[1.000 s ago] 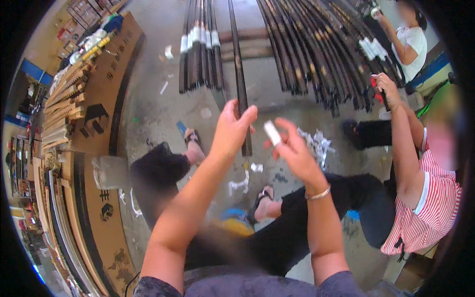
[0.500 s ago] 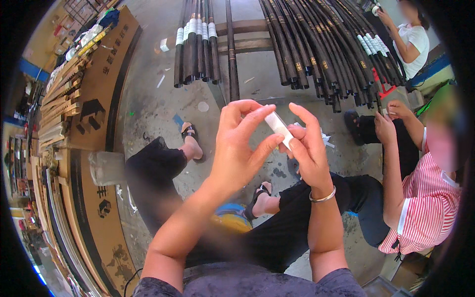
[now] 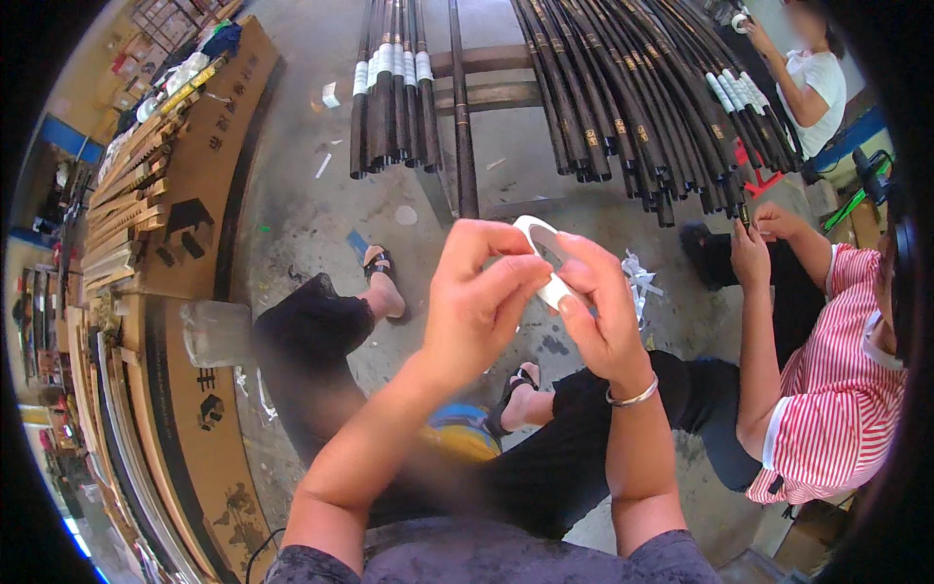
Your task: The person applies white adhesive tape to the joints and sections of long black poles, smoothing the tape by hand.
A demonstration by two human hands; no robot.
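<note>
A roll of white tape point(image 3: 557, 295) is held up between my two hands above my lap, its open ring facing partly toward me. My right hand point(image 3: 610, 326) grips it from the right, thumb on the near rim and fingers curled around the far side. On the left, my left hand point(image 3: 472, 302) has its thumb and index finger pinched together at the roll's edge. Whether a tape end lies in that pinch cannot be made out.
Long dark poles point(image 3: 593, 107) rest on a rack ahead, some banded with white point(image 3: 394, 70). A co-worker in a striped shirt point(image 3: 827, 389) sits close on the right; another person point(image 3: 812, 92) is farther back. Cardboard boxes point(image 3: 219, 165) with wooden strips point(image 3: 122, 209) line the left.
The tape roll has turned from nearly edge-on to show its open ring. My left fingers have closed in a pinch at its edge. The nearby co-worker's head and hands have shifted slightly.
</note>
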